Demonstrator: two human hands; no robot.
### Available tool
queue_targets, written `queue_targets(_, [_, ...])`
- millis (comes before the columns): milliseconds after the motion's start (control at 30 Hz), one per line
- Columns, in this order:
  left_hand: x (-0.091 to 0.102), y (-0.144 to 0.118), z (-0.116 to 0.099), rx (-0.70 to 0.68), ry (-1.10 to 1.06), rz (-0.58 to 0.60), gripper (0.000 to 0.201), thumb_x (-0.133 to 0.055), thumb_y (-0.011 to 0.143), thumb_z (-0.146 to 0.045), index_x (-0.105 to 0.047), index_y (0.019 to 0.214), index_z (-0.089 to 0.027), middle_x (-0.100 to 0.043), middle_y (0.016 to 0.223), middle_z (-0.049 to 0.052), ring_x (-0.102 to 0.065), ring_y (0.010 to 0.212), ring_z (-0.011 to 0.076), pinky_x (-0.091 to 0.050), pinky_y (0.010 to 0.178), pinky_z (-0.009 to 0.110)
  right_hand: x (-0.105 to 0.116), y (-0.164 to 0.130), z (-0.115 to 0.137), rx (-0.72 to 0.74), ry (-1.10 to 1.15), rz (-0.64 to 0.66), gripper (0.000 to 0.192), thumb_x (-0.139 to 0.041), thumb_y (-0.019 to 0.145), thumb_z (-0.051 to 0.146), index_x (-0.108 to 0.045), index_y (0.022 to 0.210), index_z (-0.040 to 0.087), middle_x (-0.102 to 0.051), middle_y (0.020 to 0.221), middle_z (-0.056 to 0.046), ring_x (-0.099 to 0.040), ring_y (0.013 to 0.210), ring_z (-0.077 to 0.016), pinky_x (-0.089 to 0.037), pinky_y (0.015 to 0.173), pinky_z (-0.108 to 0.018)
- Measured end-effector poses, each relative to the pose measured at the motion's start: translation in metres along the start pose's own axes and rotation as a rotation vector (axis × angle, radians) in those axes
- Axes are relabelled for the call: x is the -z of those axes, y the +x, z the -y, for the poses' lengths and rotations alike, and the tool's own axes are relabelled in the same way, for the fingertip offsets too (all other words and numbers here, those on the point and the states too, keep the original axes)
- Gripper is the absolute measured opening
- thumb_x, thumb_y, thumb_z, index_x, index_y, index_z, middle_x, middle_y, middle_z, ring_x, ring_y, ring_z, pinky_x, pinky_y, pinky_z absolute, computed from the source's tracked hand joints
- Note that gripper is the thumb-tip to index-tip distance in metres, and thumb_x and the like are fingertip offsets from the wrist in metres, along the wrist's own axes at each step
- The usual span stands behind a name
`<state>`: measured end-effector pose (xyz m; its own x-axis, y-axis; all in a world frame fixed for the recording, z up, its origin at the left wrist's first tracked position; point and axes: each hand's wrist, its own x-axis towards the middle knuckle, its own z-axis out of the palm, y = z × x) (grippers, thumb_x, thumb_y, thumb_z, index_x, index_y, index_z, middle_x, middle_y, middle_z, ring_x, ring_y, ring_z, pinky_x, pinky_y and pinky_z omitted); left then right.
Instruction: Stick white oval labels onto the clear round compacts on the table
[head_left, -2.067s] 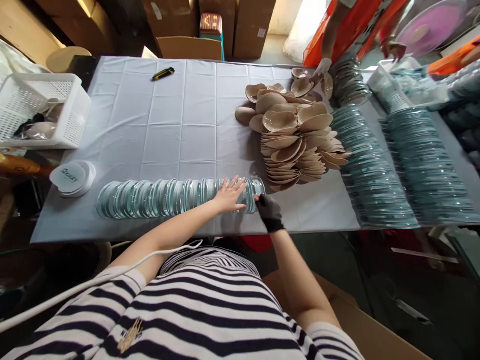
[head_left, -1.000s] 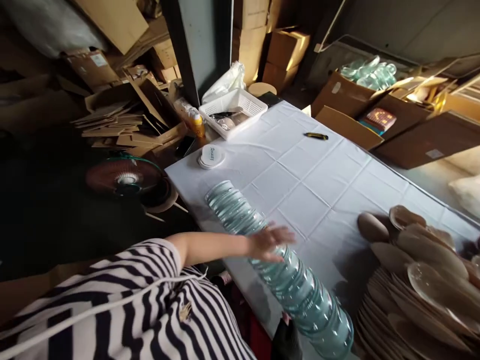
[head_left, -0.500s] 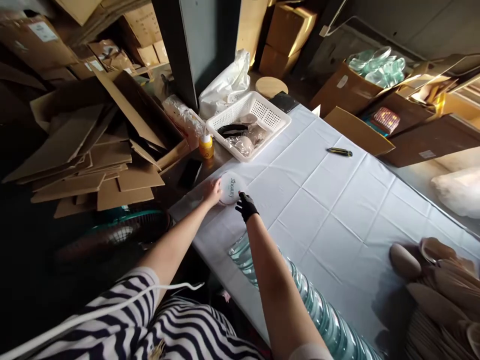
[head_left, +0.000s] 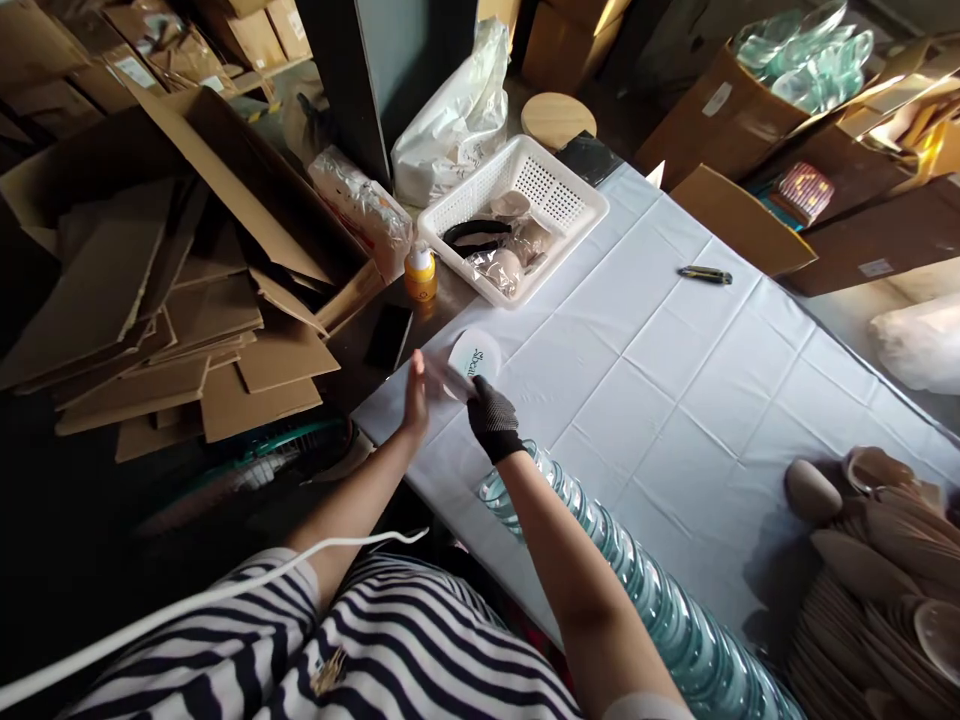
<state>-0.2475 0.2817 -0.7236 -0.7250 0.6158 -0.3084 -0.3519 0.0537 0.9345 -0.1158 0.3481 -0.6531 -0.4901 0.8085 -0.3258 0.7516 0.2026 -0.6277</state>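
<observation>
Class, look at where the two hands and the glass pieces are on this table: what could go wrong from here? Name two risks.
1. The row of glass discs lies on edge along the table's near edge, right under the right forearm; a nudge might roll some off.
2. The gloved right hand and bare left hand meet at the round white labels near the table corner, so one may slip to the floor.
</observation>
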Motion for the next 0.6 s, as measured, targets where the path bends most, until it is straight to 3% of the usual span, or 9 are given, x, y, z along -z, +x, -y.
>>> queue_targets(33, [0.013, -0.009, -0.003, 0.003, -0.038, -0.063, 0.051, -0.037, 0.099, -0.045, -0.041, 0.147, -0.029, -0.032, 0.161, 0.005, -0.028, 0.149, 0.0217, -0.027, 0.12, 0.041, 0.0, -0.011, 0.004, 0.084, -0.115, 0.088, 0.036, -0.047, 0.087, 0.025, -0.063, 0.119, 0.028, -0.07, 0.107, -0.007, -0.065, 0.094, -0.0247, -0.049, 0.08, -0.036])
queue_targets(100, [0.037, -0.027, -0.004, 0.037, -0.05, -0.181, 0.049, -0.03, 0.099, -0.047, -0.051, 0.139, -0.029, -0.043, 0.154, 0.005, -0.035, 0.146, 0.0202, -0.029, 0.119, 0.04, -0.008, -0.031, 0.009, 0.212, -0.24, 0.203, 0.04, -0.048, 0.087, 0.018, -0.064, 0.121, 0.03, -0.069, 0.112, -0.007, -0.064, 0.099, -0.0249, -0.049, 0.084, -0.036])
queue_targets(200, [0.058, -0.053, 0.008, 0.057, 0.08, -0.167, 0.048, -0.039, 0.094, -0.054, -0.07, 0.11, -0.02, -0.065, 0.129, 0.011, -0.053, 0.131, 0.0241, -0.037, 0.113, 0.042, -0.031, -0.049, 0.006, 0.287, -0.228, 0.155, 0.047, -0.058, 0.084, 0.021, -0.059, 0.131, 0.022, -0.064, 0.124, -0.012, -0.058, 0.112, -0.0276, -0.045, 0.098, -0.042])
queue_targets(300, [0.06, -0.067, 0.02, -0.029, 0.189, -0.039, 0.046, -0.047, 0.09, -0.057, -0.072, 0.089, -0.019, -0.072, 0.103, 0.012, -0.063, 0.113, 0.0261, -0.043, 0.106, 0.044, -0.047, -0.057, -0.006, 0.353, -0.075, -0.013, 0.064, -0.068, 0.08, 0.033, -0.051, 0.138, 0.014, -0.056, 0.136, -0.017, -0.051, 0.123, -0.0296, -0.041, 0.107, -0.047])
queue_targets(400, [0.057, -0.074, 0.023, -0.099, 0.233, 0.018, 0.04, -0.05, 0.088, -0.053, -0.071, 0.08, -0.019, -0.072, 0.096, 0.011, -0.063, 0.11, 0.026, -0.045, 0.102, 0.043, -0.053, -0.067, -0.02, 0.394, 0.043, -0.111, 0.069, -0.065, 0.082, 0.035, -0.044, 0.143, 0.013, -0.05, 0.142, -0.018, -0.046, 0.131, -0.0288, -0.041, 0.109, -0.047])
queue_targets(500, [0.057, -0.078, 0.02, -0.086, 0.265, 0.032, 0.034, -0.05, 0.087, -0.045, -0.066, 0.071, -0.02, -0.07, 0.089, 0.008, -0.065, 0.094, 0.0227, -0.05, 0.089, 0.037, -0.059, -0.082, -0.032, 0.312, 0.044, -0.045, 0.051, -0.058, 0.086, 0.026, -0.052, 0.135, 0.015, -0.059, 0.13, -0.016, -0.054, 0.121, -0.0265, -0.046, 0.103, -0.044])
queue_targets(600, [0.057, -0.081, 0.018, -0.034, 0.297, 0.013, 0.024, -0.053, 0.083, -0.039, -0.065, 0.075, -0.02, -0.066, 0.081, 0.004, -0.061, 0.075, 0.0176, -0.049, 0.074, 0.03, -0.065, -0.096, -0.036, 0.259, 0.01, 0.086, 0.035, -0.052, 0.085, 0.015, -0.063, 0.118, 0.018, -0.066, 0.115, -0.012, -0.06, 0.108, -0.0239, -0.05, 0.096, -0.041])
